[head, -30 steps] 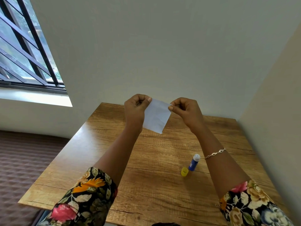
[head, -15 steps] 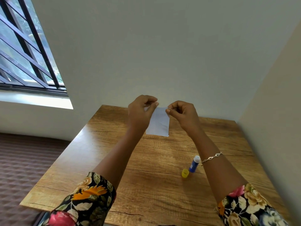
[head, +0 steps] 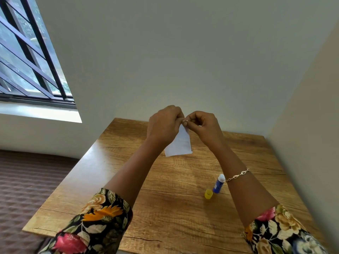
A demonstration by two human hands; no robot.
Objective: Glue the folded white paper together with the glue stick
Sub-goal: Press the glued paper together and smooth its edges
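Paper (head: 180, 144) hangs above the worktop (head: 165, 180), pinched at its top by left hand (head: 163, 123) and right hand (head: 203, 125). Glue stick (head: 218, 183) lies uncapped beside its yellow cap (head: 208, 194).

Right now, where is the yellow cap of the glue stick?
In the head view, the yellow cap sits on the wooden table, just left of the blue glue stick, near the right forearm.

The paper (head: 180, 143) is white, the glue stick (head: 218, 184) blue, its cap (head: 208, 194) yellow, the table (head: 174, 208) wood-grained brown, the sleeves (head: 95, 222) black with flowers.
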